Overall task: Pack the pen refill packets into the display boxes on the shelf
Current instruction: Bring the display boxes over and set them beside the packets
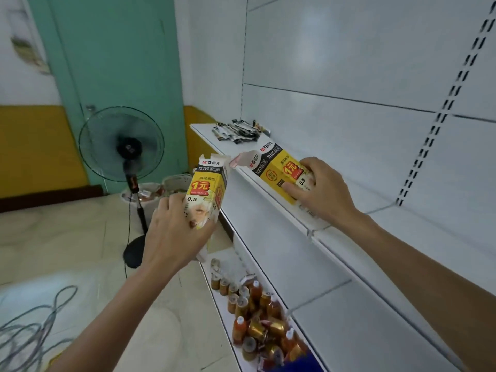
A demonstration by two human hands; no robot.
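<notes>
Person's upper limbs, head-camera view. The left hand (177, 232) and right hand (319, 191) are uncovered. So are the left forearm (128, 304) and right forearm (429, 259), along their whole visible length to the frame's edges. Knuckle ridges show on the backs of both hands. At the lower edge lies a small patch of bright blue cloth (303, 363); whether it belongs to the person's clothing cannot be told.
</notes>
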